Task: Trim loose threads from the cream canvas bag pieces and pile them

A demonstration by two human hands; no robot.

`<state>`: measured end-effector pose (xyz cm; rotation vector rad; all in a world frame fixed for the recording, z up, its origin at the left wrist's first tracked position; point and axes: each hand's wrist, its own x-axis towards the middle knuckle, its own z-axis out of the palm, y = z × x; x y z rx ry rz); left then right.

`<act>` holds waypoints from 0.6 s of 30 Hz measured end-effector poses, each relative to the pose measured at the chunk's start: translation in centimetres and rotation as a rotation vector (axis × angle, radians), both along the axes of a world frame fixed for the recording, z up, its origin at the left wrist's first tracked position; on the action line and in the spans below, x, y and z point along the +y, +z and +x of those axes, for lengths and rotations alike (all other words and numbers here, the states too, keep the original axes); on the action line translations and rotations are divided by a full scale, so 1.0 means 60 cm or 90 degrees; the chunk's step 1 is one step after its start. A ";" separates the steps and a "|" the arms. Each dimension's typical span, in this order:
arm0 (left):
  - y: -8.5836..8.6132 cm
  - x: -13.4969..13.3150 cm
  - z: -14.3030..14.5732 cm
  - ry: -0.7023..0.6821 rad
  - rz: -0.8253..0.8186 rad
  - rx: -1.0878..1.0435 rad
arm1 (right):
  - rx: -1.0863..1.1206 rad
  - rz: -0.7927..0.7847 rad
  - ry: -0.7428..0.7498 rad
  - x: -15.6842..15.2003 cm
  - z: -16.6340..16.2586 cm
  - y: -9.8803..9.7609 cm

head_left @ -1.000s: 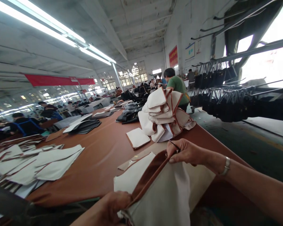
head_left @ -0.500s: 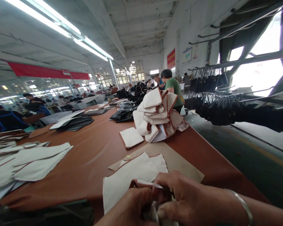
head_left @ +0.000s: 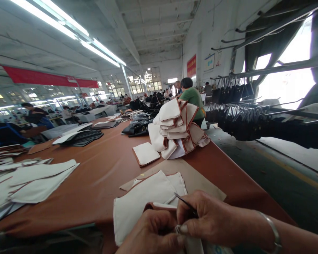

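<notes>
My left hand (head_left: pixel 155 231) is closed on a cream fabric piece with brown edging (head_left: pixel 161 206), close to the table's near edge. Pressed up against it, my right hand (head_left: pixel 201 215) pinches at the same work, thumb and fingertips meeting my left fingertips. A thin dark pointed tool (head_left: pixel 185 201) sticks out over the right index finger; the rest of it is hidden in the hand. Just beyond my hands lie flat cream fabric pieces (head_left: pixel 143 199) on a tan sheet (head_left: pixel 201 180). What sits between the fingertips is partly hidden.
The table's brown covering (head_left: pixel 103 169) carries a tall heap of brown-edged cream pieces (head_left: pixel 172 123), a single cream piece (head_left: pixel 145 154), cream panels (head_left: pixel 42 180) at left, and dark stacked sheets (head_left: pixel 82 137). Racks of black items (head_left: pixel 254 123) stand right. A person in green (head_left: pixel 192 97) is beyond.
The dark pointed tool now shows above my right hand. My right fingers have shifted down and closed into a pinch beside the left fingertips. The view has moved slightly.
</notes>
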<state>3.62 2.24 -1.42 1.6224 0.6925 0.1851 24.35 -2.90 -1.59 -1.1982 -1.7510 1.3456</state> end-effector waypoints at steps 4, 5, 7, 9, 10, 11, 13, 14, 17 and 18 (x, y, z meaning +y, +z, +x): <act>-0.005 0.003 -0.002 -0.004 -0.017 0.013 | 0.029 -0.019 -0.001 0.002 0.004 -0.008; -0.004 0.003 -0.002 -0.011 -0.028 0.006 | 0.035 -0.031 0.000 0.003 0.006 -0.010; -0.001 0.004 0.001 -0.013 -0.035 0.012 | 0.042 -0.049 -0.004 0.002 0.009 -0.013; 0.005 0.001 0.007 0.003 -0.015 0.040 | 0.039 -0.037 -0.015 0.001 0.012 -0.013; 0.009 -0.001 0.010 0.016 0.007 0.050 | 0.032 -0.023 -0.019 -0.001 0.013 -0.012; 0.012 -0.003 0.013 0.030 0.038 0.053 | 0.022 -0.013 -0.021 -0.002 0.013 -0.010; 0.015 -0.008 0.019 0.046 0.107 0.041 | -0.010 -0.004 -0.025 -0.005 0.010 -0.005; 0.013 -0.010 0.021 0.049 0.139 0.038 | -0.029 -0.005 -0.031 -0.006 0.008 -0.003; -0.006 -0.010 0.024 0.046 0.201 0.054 | -0.065 -0.013 -0.076 -0.008 -0.001 0.000; -0.015 -0.009 0.024 0.051 0.215 0.066 | -0.066 -0.018 -0.091 -0.008 -0.004 -0.002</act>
